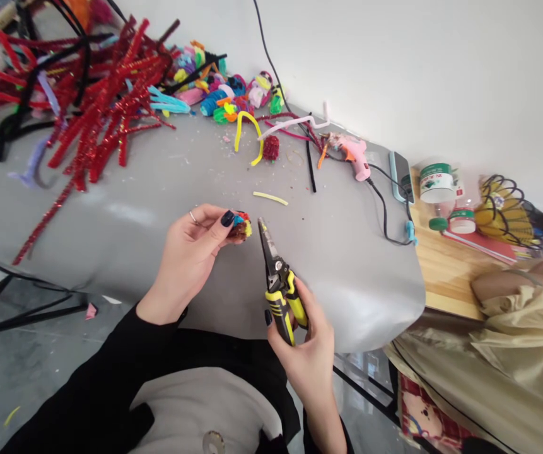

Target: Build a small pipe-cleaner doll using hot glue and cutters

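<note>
Between the thumb and fingers of my left hand (pixel 190 252) is a small multicoloured fuzzy piece (pixel 241 228), with blue, red, yellow and brown parts. My right hand (pixel 306 347) is wrapped round the yellow and black handles of a pair of pliers (pixel 278 277). The pliers point up and away, their narrow jaws looking closed, just right of the fuzzy piece and apart from it. Beyond the hands, a short pale yellow strip (pixel 270 198) lies on the grey table (pixel 205 170). Farther back are a bent yellow pipe cleaner (pixel 239 129) and a dark red fuzzy ball (pixel 271 148).
Red glittery pipe cleaners (pixel 110 107) are heaped at the back left, beside colourful fuzzy figures (pixel 224 101). A pink glue gun (pixel 354 154) with a black cable and a phone (pixel 401 176) lie at the right. A person in tan clothing (pixel 512 340) is at the far right.
</note>
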{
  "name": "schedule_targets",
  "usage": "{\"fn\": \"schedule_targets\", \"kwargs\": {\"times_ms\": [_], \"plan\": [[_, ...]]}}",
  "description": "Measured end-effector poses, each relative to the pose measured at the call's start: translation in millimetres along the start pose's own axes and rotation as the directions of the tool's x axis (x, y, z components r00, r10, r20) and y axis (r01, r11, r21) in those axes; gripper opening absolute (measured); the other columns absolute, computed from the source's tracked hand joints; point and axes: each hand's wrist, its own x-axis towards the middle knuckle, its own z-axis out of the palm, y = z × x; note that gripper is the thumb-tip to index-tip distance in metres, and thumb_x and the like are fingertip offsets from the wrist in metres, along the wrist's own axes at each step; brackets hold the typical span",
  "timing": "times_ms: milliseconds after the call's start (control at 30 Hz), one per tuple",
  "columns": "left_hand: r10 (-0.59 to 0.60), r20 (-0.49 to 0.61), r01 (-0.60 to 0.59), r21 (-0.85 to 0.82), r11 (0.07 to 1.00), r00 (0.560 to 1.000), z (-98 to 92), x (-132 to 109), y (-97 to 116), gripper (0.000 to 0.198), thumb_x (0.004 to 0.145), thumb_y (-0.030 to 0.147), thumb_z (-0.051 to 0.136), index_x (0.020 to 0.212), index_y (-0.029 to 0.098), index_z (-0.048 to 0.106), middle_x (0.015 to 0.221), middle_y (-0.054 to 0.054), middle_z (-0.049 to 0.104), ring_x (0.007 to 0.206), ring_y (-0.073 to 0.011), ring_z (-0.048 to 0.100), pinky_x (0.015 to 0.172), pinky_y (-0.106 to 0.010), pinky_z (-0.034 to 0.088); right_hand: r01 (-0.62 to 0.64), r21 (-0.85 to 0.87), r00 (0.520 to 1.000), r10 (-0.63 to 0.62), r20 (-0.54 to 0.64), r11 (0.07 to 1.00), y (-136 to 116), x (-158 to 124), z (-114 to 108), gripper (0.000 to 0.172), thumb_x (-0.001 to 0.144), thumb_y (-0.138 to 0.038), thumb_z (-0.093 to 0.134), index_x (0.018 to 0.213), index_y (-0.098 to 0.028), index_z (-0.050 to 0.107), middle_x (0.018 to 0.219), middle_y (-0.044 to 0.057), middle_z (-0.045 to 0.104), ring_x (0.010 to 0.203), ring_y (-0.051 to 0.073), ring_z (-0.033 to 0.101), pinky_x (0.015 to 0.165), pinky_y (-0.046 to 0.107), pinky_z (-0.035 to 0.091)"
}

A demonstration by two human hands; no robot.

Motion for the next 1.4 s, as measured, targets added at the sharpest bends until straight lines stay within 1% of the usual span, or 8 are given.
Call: {"fn": "schedule_targets", "kwargs": {"times_ms": [67,267,533,700,867,967,1233,1400], "plan": [[0.0,-0.002,0.0,0.004,1.0,1.0,0.1,-1,0,0.045,0.067,0.055,0.102,0.083,0.021,0.076,0.082,-0.004,0.081,0.074,-0.0191,0.077,0.07,-0.031,0.066,0.012,0.0,1.0,-0.012,-0.022,1.0,-2,-1,0,0.068,0.08,-0.015,0.069,0.147,-0.02,0.064,0.125,0.011,0.078,0.088,0.019,0.077,0.075,0.03,0.068],[0.047,-0.006,-0.047,0.028,0.998,0.999,2.5,-2,0,0.043,0.07,0.053,0.101,0.085,0.021,0.077,0.088,-0.005,0.082,0.08,-0.0195,0.078,0.072,-0.03,0.067,0.13,-0.11,0.991,-0.132,-0.012,0.985,-4,-2,-4,0.072,0.081,-0.012,0.067,0.152,-0.025,0.059,0.115,0.007,0.076,0.082,0.017,0.073,0.073,0.03,0.066],[0.094,-0.004,-0.094,0.048,0.994,0.996,3.4,-4,-1,0.038,0.075,0.05,0.098,0.087,0.021,0.078,0.088,-0.005,0.081,0.08,-0.0182,0.076,0.073,-0.029,0.065,0.205,-0.189,0.978,-0.207,0.008,0.96,2,-2,-3,0.078,0.083,-0.011,0.066,0.158,-0.029,0.053,0.122,0.008,0.076,0.094,0.022,0.076,0.087,0.039,0.068],[0.093,-0.011,-0.092,0.075,0.993,0.996,2.3,-5,-2,0.038,0.076,0.05,0.097,0.088,0.021,0.077,0.088,-0.005,0.08,0.081,-0.019,0.076,0.075,-0.03,0.066,0.223,-0.228,0.973,-0.23,-0.007,0.948,3,-1,-1,0.076,0.085,-0.011,0.065,0.158,-0.028,0.053,0.121,0.01,0.076,0.094,0.023,0.076,0.087,0.042,0.069],[0.084,-0.003,-0.084,0.055,0.995,0.996,0.4,-6,-4,0.032,0.079,0.045,0.097,0.089,0.021,0.078,0.091,-0.004,0.081,0.084,-0.018,0.077,0.077,-0.028,0.065,0.225,-0.23,0.971,-0.237,-0.024,0.947,3,-2,0,0.073,0.087,-0.008,0.064,0.157,-0.028,0.055,0.114,0.008,0.076,0.089,0.021,0.075,0.082,0.036,0.068],[0.068,-0.004,-0.068,0.066,0.996,0.998,0.5,-5,-4,0.036,0.076,0.048,0.098,0.087,0.021,0.077,0.089,-0.005,0.081,0.082,-0.0194,0.077,0.075,-0.03,0.066,0.22,-0.231,0.972,-0.233,-0.032,0.948,3,-3,-1,0.071,0.089,-0.008,0.064,0.157,-0.028,0.056,0.111,0.007,0.076,0.083,0.019,0.073,0.078,0.034,0.067],[0.023,-0.011,-0.022,0.06,0.998,1.0,0.3,-3,-5,0.044,0.071,0.053,0.1,0.085,0.02,0.076,0.085,-0.006,0.081,0.078,-0.0211,0.078,0.075,-0.034,0.069,0.166,-0.225,0.984,-0.177,-0.03,0.96,6,-3,-4,0.063,0.091,-0.01,0.064,0.152,-0.026,0.062,0.095,0.002,0.073,0.061,0.014,0.059,0.059,0.027,0.059],[0.028,-0.022,-0.027,0.049,0.998,0.999,1.0,-2,-4,0.04,0.072,0.05,0.1,0.085,0.02,0.077,0.088,-0.006,0.082,0.079,-0.0203,0.079,0.073,-0.031,0.068,0.12,-0.13,0.992,-0.123,-0.02,0.984,5,-1,2,0.066,0.085,-0.01,0.066,0.149,-0.023,0.064,0.11,0.007,0.079,0.07,0.016,0.069,0.062,0.027,0.061]]}}
